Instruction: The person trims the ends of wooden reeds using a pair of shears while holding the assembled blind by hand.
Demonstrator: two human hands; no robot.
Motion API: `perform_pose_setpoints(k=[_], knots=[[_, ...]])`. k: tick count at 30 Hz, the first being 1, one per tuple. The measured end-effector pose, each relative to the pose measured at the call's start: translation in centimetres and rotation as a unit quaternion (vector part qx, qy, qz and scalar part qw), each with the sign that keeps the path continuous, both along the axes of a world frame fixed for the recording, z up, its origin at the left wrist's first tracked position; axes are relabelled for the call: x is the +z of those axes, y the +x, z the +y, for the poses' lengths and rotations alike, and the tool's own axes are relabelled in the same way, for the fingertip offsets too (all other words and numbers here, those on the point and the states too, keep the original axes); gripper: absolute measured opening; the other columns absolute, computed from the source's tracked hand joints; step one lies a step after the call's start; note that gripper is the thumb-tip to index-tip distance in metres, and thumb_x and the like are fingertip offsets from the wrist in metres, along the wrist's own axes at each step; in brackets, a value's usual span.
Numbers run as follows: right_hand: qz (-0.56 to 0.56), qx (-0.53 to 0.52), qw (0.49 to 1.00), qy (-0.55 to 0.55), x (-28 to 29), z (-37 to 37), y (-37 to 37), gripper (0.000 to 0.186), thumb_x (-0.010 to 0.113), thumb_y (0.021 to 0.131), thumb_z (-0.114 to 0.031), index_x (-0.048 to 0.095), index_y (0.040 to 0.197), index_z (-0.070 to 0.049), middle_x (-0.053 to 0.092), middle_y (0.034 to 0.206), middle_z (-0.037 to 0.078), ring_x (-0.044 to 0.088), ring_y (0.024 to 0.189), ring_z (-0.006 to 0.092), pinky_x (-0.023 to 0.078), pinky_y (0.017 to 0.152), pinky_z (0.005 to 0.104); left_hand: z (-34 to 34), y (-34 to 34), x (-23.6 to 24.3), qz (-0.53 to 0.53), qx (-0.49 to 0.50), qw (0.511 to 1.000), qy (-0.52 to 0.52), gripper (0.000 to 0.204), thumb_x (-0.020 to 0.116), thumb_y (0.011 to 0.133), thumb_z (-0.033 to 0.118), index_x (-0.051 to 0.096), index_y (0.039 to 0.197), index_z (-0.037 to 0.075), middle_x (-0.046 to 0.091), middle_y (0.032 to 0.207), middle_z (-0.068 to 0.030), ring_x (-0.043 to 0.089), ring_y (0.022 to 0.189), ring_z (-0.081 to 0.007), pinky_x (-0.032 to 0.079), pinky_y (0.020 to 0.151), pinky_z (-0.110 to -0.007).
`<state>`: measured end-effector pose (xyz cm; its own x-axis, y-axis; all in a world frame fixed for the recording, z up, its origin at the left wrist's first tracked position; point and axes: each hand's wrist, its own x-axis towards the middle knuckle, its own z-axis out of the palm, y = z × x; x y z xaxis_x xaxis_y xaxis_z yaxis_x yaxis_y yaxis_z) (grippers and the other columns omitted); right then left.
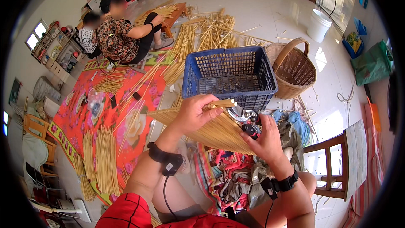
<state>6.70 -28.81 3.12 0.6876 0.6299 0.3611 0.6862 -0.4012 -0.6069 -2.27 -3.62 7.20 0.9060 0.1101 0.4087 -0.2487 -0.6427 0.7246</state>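
Note:
My left hand (195, 113) is closed round a couple of straw-coloured stalks (223, 103), whose pale cut ends stick out past the thumb to the right. In my right hand (268, 139) is a pair of pruning shears (249, 123) with red-and-black handles. Their curved silver jaws sit just beside the stalk ends; I cannot tell whether they touch. A flat layer of thin stalks (219, 133) slants beneath both hands, above my lap. Each wrist wears a black strap with a small cabled box.
A blue plastic crate (230, 50) stands just beyond my hands, beside a wicker basket (312, 74). Piled cloths (230, 177) lie below; a wooden stool (354, 160) stands right. Stalk bundles (106, 160) rest on a red floral mat (126, 122). Two people (120, 38) sit far left.

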Motion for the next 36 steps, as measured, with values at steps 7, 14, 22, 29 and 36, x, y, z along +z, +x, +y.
perform_pose_setpoints(k=[7,14,22,29,36], knots=[[-0.014,-0.017,1.0,0.0,0.5,-0.1,0.4,0.061,0.086,0.073,-0.033,0.055,0.11,0.004,0.061,0.096,0.021,0.058,0.095,0.0389,0.047,0.087,0.046,0.1,-0.1,0.1,0.001,0.005,1.0,0.001,0.028,0.074,0.091,0.029,0.067,0.101,0.004,0.066,0.081,-0.0116,0.066,0.072,-0.0255,0.05,0.065,-0.032],[-0.015,-0.02,0.999,0.022,0.5,0.1,0.3,0.059,0.086,0.072,-0.033,0.056,0.109,0.003,0.062,0.097,0.02,0.058,0.096,0.0383,0.047,0.088,0.0456,0.3,-0.2,0.0,0.012,0.004,1.0,0.004,0.028,0.073,0.092,0.028,0.067,0.101,0.003,0.066,0.082,-0.011,0.065,0.073,-0.0231,0.05,0.066,-0.032],[-0.026,-0.03,0.999,0.017,0.3,0.2,0.4,0.055,0.087,0.071,-0.03,0.055,0.104,0.001,0.061,0.094,0.019,0.059,0.093,0.0386,0.048,0.084,0.0457,0.2,-0.1,-0.1,-0.016,0.006,1.0,0.012,0.028,0.074,0.091,0.03,0.068,0.101,0.004,0.067,0.081,-0.0109,0.066,0.073,-0.0246,0.05,0.065,-0.032],[-0.032,-0.021,0.999,0.004,-0.4,0.6,0.6,0.053,0.086,0.071,-0.023,0.052,0.103,0.002,0.061,0.091,0.018,0.059,0.091,0.0383,0.049,0.081,0.0466,0.2,-0.1,-0.1,-0.004,0.001,1.0,0.009,0.028,0.074,0.091,0.03,0.068,0.1,0.005,0.066,0.08,-0.0111,0.065,0.072,-0.0259,0.049,0.064,-0.033],[-0.033,-0.023,0.999,-0.034,-0.6,0.9,0.7,0.052,0.084,0.068,-0.016,0.048,0.102,0.001,0.059,0.087,0.017,0.061,0.088,0.0377,0.051,0.076,0.0458,0.4,-0.2,-0.5,-0.013,-0.01,1.0,0.015,0.028,0.074,0.09,0.031,0.067,0.099,0.005,0.065,0.079,-0.0118,0.064,0.071,-0.0279,0.049,0.063,-0.035]])
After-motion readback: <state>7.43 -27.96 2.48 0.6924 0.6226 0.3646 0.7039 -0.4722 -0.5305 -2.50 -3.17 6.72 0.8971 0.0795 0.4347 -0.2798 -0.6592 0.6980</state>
